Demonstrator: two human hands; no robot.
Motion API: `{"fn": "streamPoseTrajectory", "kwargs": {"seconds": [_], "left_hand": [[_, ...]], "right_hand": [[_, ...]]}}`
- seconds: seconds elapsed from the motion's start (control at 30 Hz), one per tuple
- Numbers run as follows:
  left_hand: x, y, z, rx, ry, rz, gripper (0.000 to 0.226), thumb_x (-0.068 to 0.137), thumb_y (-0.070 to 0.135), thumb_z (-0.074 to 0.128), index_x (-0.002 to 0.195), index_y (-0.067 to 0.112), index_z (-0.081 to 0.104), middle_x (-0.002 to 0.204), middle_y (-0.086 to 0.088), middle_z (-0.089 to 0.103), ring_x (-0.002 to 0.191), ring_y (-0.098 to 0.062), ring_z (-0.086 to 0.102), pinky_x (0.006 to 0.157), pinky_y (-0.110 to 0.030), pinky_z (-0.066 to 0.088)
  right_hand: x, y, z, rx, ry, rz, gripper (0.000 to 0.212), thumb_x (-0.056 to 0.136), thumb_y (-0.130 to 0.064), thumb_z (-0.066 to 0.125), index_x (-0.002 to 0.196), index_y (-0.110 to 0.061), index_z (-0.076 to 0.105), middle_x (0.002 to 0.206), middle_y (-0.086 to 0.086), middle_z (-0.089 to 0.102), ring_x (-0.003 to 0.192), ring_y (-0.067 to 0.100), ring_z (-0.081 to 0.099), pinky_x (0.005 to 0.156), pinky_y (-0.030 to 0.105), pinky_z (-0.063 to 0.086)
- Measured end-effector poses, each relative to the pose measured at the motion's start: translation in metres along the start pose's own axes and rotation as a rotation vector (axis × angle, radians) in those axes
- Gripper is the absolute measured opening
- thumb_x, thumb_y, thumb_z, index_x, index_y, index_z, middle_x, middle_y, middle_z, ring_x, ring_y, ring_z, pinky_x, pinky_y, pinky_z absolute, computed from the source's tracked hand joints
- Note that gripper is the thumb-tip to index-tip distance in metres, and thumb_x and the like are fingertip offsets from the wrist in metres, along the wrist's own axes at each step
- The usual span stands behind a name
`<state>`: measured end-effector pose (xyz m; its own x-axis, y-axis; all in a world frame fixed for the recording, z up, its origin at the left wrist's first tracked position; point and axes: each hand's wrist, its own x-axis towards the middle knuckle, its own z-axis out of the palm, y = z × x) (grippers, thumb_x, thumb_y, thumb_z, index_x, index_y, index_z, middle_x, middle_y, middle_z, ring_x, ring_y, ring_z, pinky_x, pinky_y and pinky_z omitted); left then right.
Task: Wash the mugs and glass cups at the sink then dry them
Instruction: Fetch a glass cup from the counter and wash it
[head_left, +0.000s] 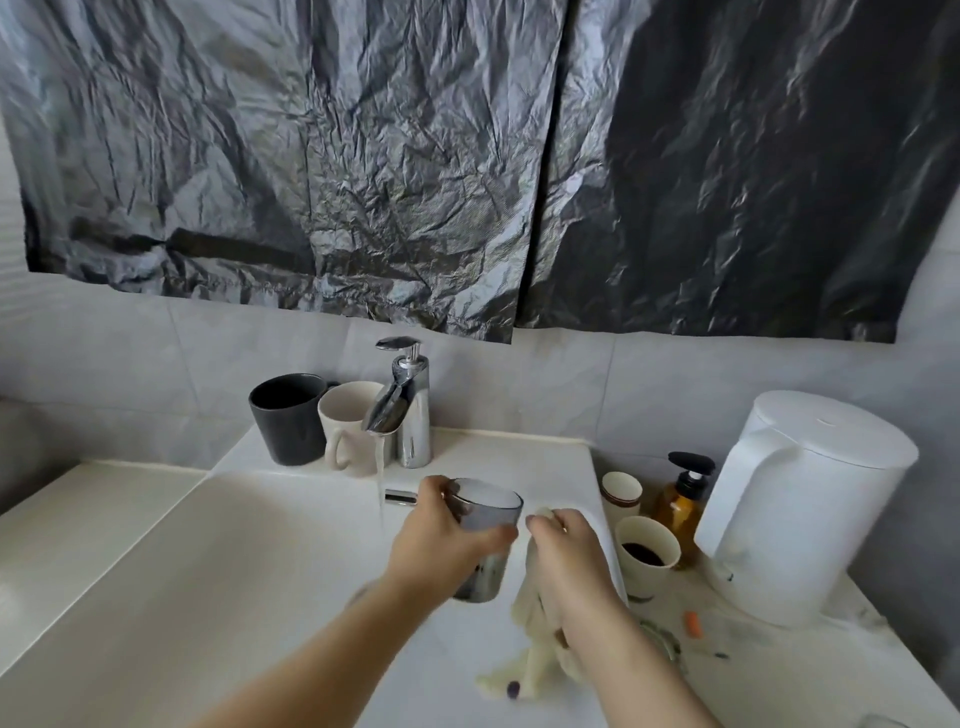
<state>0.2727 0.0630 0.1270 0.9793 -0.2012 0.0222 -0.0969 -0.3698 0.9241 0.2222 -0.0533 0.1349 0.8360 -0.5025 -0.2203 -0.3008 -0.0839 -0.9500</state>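
Left hand (441, 545) wrapped around a smoky grey glass cup (483, 540), fingers curled and pressing its wall, thumb on the near side; cup held upright above the white sink (208, 571), just right of the thin water stream (380, 483) falling from the chrome faucet (402, 410). Right hand (571, 561) just beside the cup on its right, fingers closed over a pale cloth (524, 654) that hangs down toward the basin; fingertip contact with the cup not determinable. On the far ledge left of the faucet: black mug (288, 418) and cream mug (345, 423), side by side and touching or nearly so, both upright. On the counter (779, 675) to the right: small white cup with brown band (622, 493), paper cup holding dark liquid (647, 553), amber pump bottle (683, 504), white electric kettle (800, 504). Small orange item (692, 623) near the kettle base, too small to identify. Crumpled black plastic sheeting (467, 156) covering the wall above the tiles.
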Motion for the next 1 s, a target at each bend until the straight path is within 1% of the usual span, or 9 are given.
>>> {"fn": "streamPoseTrajectory", "kwargs": {"seconds": [0.07, 0.17, 0.33, 0.43, 0.5, 0.63, 0.77, 0.9, 1.0], "left_hand": [[0.012, 0.001, 0.01, -0.096, 0.065, 0.003, 0.068, 0.065, 0.026, 0.085, 0.112, 0.023, 0.036, 0.097, 0.011, 0.054, 0.097, -0.016, 0.056, 0.085, -0.029, 0.045], [0.032, 0.005, 0.019, -0.15, 0.164, 0.054, 0.062, 0.065, 0.016, 0.085, 0.108, 0.022, 0.041, 0.096, 0.013, 0.053, 0.092, -0.013, 0.055, 0.081, -0.025, 0.04], [0.077, 0.011, 0.027, -0.097, 0.281, 0.074, 0.073, 0.049, 0.034, 0.083, 0.112, 0.012, 0.053, 0.112, -0.006, 0.055, 0.105, -0.023, 0.054, 0.092, -0.038, 0.047], [0.094, 0.011, 0.03, -0.079, 0.304, 0.082, 0.072, 0.046, 0.039, 0.08, 0.106, 0.008, 0.057, 0.105, -0.009, 0.059, 0.098, -0.025, 0.057, 0.084, -0.036, 0.05], [0.102, 0.01, 0.031, -0.075, 0.312, 0.083, 0.064, 0.051, 0.032, 0.085, 0.103, 0.007, 0.057, 0.098, -0.009, 0.061, 0.091, -0.024, 0.057, 0.077, -0.033, 0.049], [0.112, 0.004, 0.034, -0.047, 0.333, 0.075, 0.071, 0.045, 0.038, 0.081, 0.106, 0.009, 0.06, 0.101, -0.01, 0.062, 0.096, -0.029, 0.059, 0.084, -0.041, 0.052], [0.115, -0.001, 0.035, -0.035, 0.329, 0.069, 0.062, 0.054, 0.028, 0.086, 0.104, 0.006, 0.058, 0.104, -0.016, 0.059, 0.098, -0.032, 0.055, 0.082, -0.035, 0.047], [0.119, -0.003, 0.035, -0.02, 0.326, 0.106, 0.056, 0.057, 0.025, 0.086, 0.102, 0.007, 0.058, 0.099, -0.013, 0.061, 0.092, -0.029, 0.057, 0.076, -0.031, 0.046], [0.119, -0.001, 0.032, -0.077, 0.29, 0.11, 0.05, 0.062, 0.013, 0.086, 0.102, 0.009, 0.057, 0.09, -0.004, 0.059, 0.077, -0.019, 0.055, 0.065, -0.019, 0.042]], "right_hand": [[0.007, -0.001, -0.002, 0.022, -0.004, -0.003, 0.006, 0.091, -0.02, 0.051, 0.096, -0.018, 0.05, 0.079, -0.001, 0.052, 0.07, 0.013, 0.048, 0.062, 0.027, 0.036], [0.021, -0.001, -0.001, 0.041, -0.007, 0.005, 0.006, 0.09, -0.019, 0.052, 0.095, -0.019, 0.05, 0.079, -0.003, 0.052, 0.071, 0.012, 0.048, 0.064, 0.028, 0.036], [0.046, 0.0, 0.002, 0.084, 0.02, 0.016, 0.011, 0.089, -0.015, 0.052, 0.1, -0.018, 0.052, 0.082, -0.003, 0.055, 0.075, 0.013, 0.05, 0.063, 0.026, 0.037], [0.056, 0.0, 0.002, 0.099, 0.016, 0.016, 0.008, 0.089, -0.014, 0.051, 0.095, -0.019, 0.05, 0.078, -0.003, 0.053, 0.07, 0.012, 0.048, 0.059, 0.025, 0.036], [0.06, 0.001, 0.002, 0.098, 0.0, 0.011, 0.011, 0.089, -0.015, 0.051, 0.096, -0.023, 0.05, 0.08, -0.006, 0.053, 0.071, 0.01, 0.048, 0.06, 0.024, 0.036], [0.064, 0.005, 0.003, 0.116, -0.017, 0.015, 0.023, 0.088, -0.018, 0.049, 0.103, -0.034, 0.052, 0.087, -0.013, 0.054, 0.082, 0.012, 0.054, 0.069, 0.026, 0.042], [0.066, 0.007, 0.002, 0.127, 0.016, 0.031, 0.01, 0.088, -0.025, 0.052, 0.093, -0.032, 0.058, 0.079, -0.006, 0.058, 0.078, 0.017, 0.056, 0.068, 0.026, 0.042], [0.064, 0.006, 0.001, 0.117, 0.01, 0.049, 0.013, 0.09, -0.025, 0.052, 0.1, -0.024, 0.06, 0.081, -0.005, 0.057, 0.078, 0.015, 0.054, 0.064, 0.025, 0.04], [0.061, 0.004, -0.002, 0.139, -0.014, 0.087, 0.018, 0.092, -0.024, 0.051, 0.108, -0.021, 0.058, 0.083, -0.005, 0.056, 0.076, 0.011, 0.052, 0.062, 0.023, 0.039]]}}
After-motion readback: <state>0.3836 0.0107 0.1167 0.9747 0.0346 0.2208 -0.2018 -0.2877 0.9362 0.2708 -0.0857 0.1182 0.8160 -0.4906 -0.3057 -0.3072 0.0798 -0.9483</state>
